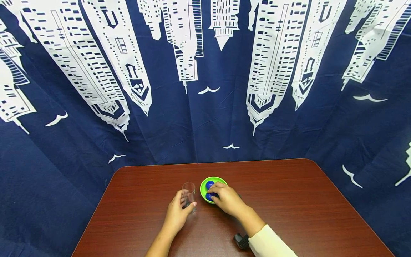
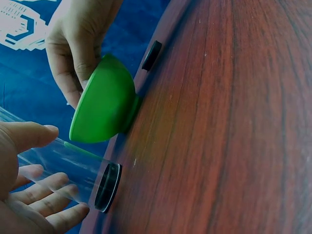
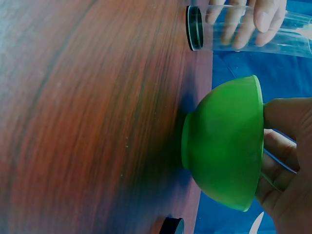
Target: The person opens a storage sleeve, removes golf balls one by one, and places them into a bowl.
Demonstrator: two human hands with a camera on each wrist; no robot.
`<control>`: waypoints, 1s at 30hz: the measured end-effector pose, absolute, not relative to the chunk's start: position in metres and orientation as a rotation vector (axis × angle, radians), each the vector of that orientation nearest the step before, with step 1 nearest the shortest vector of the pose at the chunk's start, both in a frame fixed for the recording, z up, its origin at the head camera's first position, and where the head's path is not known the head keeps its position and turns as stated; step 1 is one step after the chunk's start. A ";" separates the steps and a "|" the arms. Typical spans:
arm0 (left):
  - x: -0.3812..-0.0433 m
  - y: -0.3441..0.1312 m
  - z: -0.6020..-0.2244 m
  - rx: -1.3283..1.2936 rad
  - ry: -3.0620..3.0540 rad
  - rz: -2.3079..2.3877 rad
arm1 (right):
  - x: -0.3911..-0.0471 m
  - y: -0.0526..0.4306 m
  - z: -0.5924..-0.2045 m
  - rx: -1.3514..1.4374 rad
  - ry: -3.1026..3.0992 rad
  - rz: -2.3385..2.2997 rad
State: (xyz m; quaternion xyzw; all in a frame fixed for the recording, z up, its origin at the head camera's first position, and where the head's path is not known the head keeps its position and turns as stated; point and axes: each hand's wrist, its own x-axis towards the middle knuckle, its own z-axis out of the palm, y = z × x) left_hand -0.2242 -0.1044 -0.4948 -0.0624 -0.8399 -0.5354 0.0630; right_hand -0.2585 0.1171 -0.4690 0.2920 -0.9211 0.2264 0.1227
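Note:
A clear tube [image 1: 189, 191] with a black base [image 2: 108, 187] stands upright on the table. My left hand [image 1: 179, 210] holds it, with the thumb on one side and the fingers curled round the other. To its right sits a green bowl [image 3: 226, 144] with blue balls [image 1: 209, 185] in it. From above, my right hand [image 1: 226, 198] dips its thumb and fingers into the bowl, over the lower blue ball [image 1: 209, 196]. The bowl's wall hides those fingertips in both wrist views, so whether they pinch a ball is unclear.
A black disc [image 2: 152, 55] like a lid lies on the brown wooden table [image 1: 305, 207], beyond the bowl from the tube. Beside the right wrist is a small black device [image 1: 240, 241]. A dark blue cloth [image 1: 170, 135] printed with white buildings hangs behind the table.

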 end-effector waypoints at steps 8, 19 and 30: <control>-0.226 -0.107 -0.498 -0.169 -2.571 -1.571 | -0.257 0.118 -0.469 0.831 -2.695 0.714; -0.230 -0.114 -0.490 -0.132 -2.552 -1.609 | -0.250 0.126 -0.466 0.780 -2.548 0.849; -0.222 -0.123 -0.468 -0.082 -2.583 -1.422 | -0.241 0.150 -0.454 0.643 -2.442 0.848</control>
